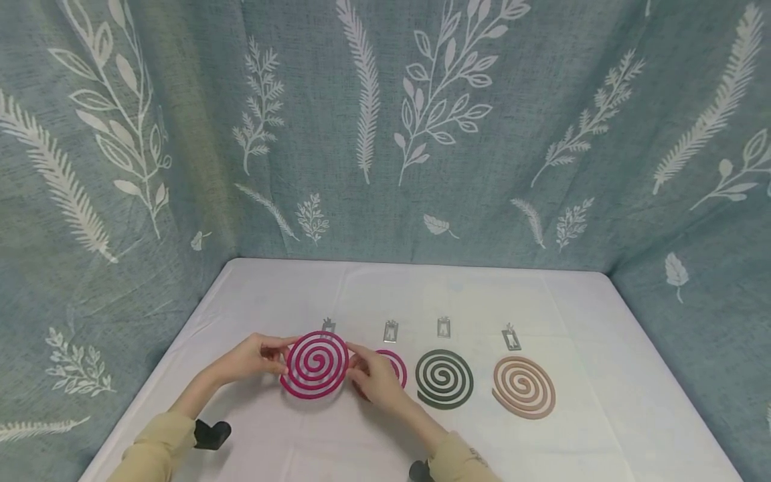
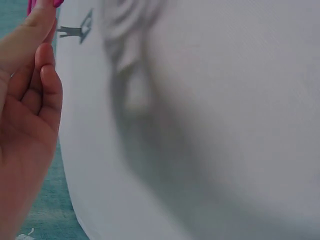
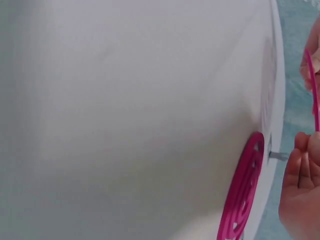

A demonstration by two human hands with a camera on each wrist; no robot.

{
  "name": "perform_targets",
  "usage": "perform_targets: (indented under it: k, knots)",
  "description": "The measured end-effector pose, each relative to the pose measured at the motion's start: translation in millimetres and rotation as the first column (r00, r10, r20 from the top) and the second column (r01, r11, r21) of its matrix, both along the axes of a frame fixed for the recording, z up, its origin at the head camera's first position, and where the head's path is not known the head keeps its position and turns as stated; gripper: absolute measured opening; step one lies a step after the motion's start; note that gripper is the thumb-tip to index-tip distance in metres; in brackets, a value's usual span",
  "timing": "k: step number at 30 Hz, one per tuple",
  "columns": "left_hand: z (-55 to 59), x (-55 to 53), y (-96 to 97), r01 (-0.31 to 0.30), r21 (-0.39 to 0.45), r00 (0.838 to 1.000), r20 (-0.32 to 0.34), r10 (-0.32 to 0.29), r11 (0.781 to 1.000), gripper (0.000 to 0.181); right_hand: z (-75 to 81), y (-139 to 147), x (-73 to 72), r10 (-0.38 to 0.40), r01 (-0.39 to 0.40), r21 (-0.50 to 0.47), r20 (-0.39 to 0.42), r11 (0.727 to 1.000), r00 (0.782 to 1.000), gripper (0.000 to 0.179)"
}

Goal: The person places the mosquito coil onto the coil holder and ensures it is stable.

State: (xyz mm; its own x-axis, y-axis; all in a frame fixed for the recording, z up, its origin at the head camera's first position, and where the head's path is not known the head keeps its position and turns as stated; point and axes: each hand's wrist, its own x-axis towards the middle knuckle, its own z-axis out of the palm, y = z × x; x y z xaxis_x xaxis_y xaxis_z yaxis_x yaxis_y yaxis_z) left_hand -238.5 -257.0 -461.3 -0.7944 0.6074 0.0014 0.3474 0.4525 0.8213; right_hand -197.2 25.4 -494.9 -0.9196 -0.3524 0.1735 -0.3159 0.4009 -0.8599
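Note:
A magenta mosquito coil (image 1: 317,362) is held up above the table, tilted, its shadow falling on the cloth below. My left hand (image 1: 255,356) pinches its left edge between thumb and fingers, while my right hand (image 1: 378,383) pinches the right edge. In the left wrist view only a sliver of this coil (image 2: 58,2) shows beyond the hand. The right wrist view has it edge-on as a thin magenta line (image 3: 313,82). A second magenta coil (image 1: 402,369) lies flat on the table, partly hidden behind my right hand.
Right of the hands lie a dark green coil (image 1: 444,379) and a tan coil (image 1: 524,387). Behind the coils is a row of small metal coil stands, one (image 1: 328,326) partly covered by the held coil. A white cloth (image 1: 289,288) covers the table; patterned curtains (image 1: 385,134) surround it.

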Motion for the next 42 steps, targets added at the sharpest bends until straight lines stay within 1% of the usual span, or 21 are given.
perform_targets:
  k: [2, 6, 9, 11, 15, 18, 19, 22, 25, 27, 30, 33, 36, 40, 42]
  knots:
    - [4.1, 0.7, 0.6, 0.001, 0.016, 1.000, 0.006, -0.001, 1.000, 0.058, 3.1, 2, -0.8, -0.005, 0.005, -0.015, -0.005, 1.000, 1.000, 0.045]
    - [13.0, 2.2, 2.4, -0.037, 0.027, 0.998, 0.060, 0.035, 0.999, 0.059, 5.8, 4, -3.8, -0.021, 0.021, -0.090, -0.003, 0.996, 1.000, 0.045]
    - [17.1, 2.4, 3.5, -0.066, 0.035, 0.994, 0.090, 0.062, 0.997, 0.059, 8.4, 6, -6.0, -0.030, 0.035, -0.166, 0.028, 0.985, 0.999, 0.043]
    - [18.7, 2.4, 4.2, -0.082, 0.043, 0.992, 0.095, 0.077, 0.996, 0.058, 11.7, 7, -6.6, -0.031, 0.039, -0.211, 0.043, 0.977, 0.999, 0.039]
    - [22.9, 2.6, 5.8, -0.120, 0.074, 0.988, 0.106, 0.112, 0.990, 0.056, 31.8, 10, -2.2, -0.025, 0.044, -0.283, 0.072, 0.958, 0.997, 0.032]
    - [26.5, 2.3, 7.9, -0.155, 0.103, 0.983, 0.116, 0.143, 0.983, 0.055, 46.5, 12, 0.3, -0.017, 0.051, -0.316, 0.108, 0.947, 0.994, 0.030]
    - [27.3, 2.1, 8.7, -0.167, 0.115, 0.981, 0.116, 0.154, 0.979, 0.055, 49.3, 13, 0.3, -0.012, 0.050, -0.326, 0.118, 0.944, 0.993, 0.031]
    - [28.4, 1.3, 10.8, -0.210, 0.149, 0.974, 0.113, 0.194, 0.966, 0.055, 47.0, 14, -4.1, -0.004, 0.058, -0.354, 0.152, 0.933, 0.988, 0.033]
    - [27.9, 0.6, 12.8, -0.248, 0.194, 0.967, 0.111, 0.230, 0.949, 0.052, 40.4, 14, -9.2, -0.005, 0.064, -0.377, 0.155, 0.924, 0.988, 0.038]
    - [27.6, 0.6, 14.6, -0.268, 0.232, 0.962, 0.113, 0.248, 0.935, 0.049, 36.9, 13, -12.4, -0.006, 0.071, -0.394, 0.164, 0.916, 0.987, 0.041]
    - [26.8, 1.0, 18.7, -0.283, 0.299, 0.959, 0.110, 0.262, 0.911, 0.044, 36.4, 12, -14.5, -0.008, 0.077, -0.414, 0.166, 0.907, 0.986, 0.045]
    - [26.0, 2.0, 24.0, -0.301, 0.351, 0.954, 0.102, 0.283, 0.887, 0.043, 37.1, 11, -15.7, -0.018, 0.103, -0.428, 0.198, 0.898, 0.980, 0.047]
    - [24.3, 1.7, 28.1, -0.320, 0.376, 0.947, 0.097, 0.307, 0.869, 0.044, 38.2, 10, -17.0, -0.026, 0.131, -0.456, 0.230, 0.880, 0.973, 0.047]
    - [20.6, -0.6, 30.0, -0.337, 0.393, 0.940, 0.096, 0.326, 0.856, 0.046, 40.0, 8, -19.4, -0.030, 0.156, -0.501, 0.250, 0.851, 0.968, 0.045]
    - [19.1, -1.5, 30.6, -0.340, 0.405, 0.939, 0.090, 0.333, 0.849, 0.045, 40.5, 7, -20.7, -0.034, 0.165, -0.514, 0.255, 0.842, 0.966, 0.044]
